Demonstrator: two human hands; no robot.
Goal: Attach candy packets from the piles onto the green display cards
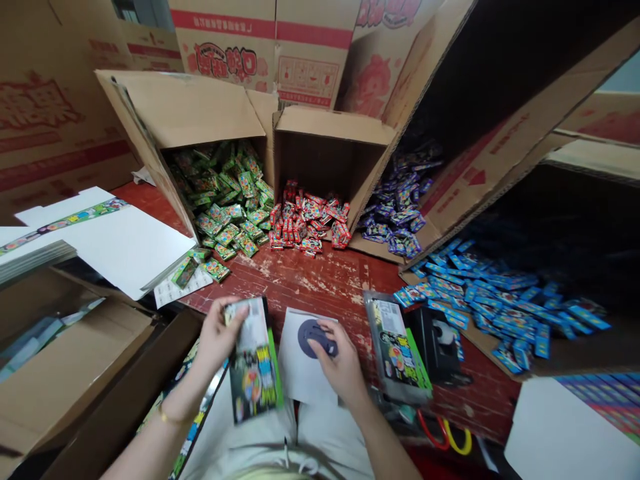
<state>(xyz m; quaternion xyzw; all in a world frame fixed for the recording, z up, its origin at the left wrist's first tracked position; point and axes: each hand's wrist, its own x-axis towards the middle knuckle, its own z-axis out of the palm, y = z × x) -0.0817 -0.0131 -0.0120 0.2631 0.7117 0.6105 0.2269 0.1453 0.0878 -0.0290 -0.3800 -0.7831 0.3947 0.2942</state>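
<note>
My left hand [224, 331] is closed around the upper left edge of a flat printed box [257, 380], mostly black with bright green along its right side and a pale label at the top. In my right hand [340, 360] is a dark purple round disc [311, 337] with a raised part, pinched between thumb and fingers. The disc is over a white sheet [300, 381] at the table's front edge, above my lap; whether it touches the sheet I cannot tell. A similar printed pack [397, 353] lies to the right, beside a black tape dispenser [440, 343].
Open cartons at the back hold heaps of small green packets [230, 200], red packets [307, 220], purple packets [397, 210] and blue packets [500, 293]. White card sheets [130, 240] lie at left. Scissors with red and yellow handles [457, 437] are near the front right edge.
</note>
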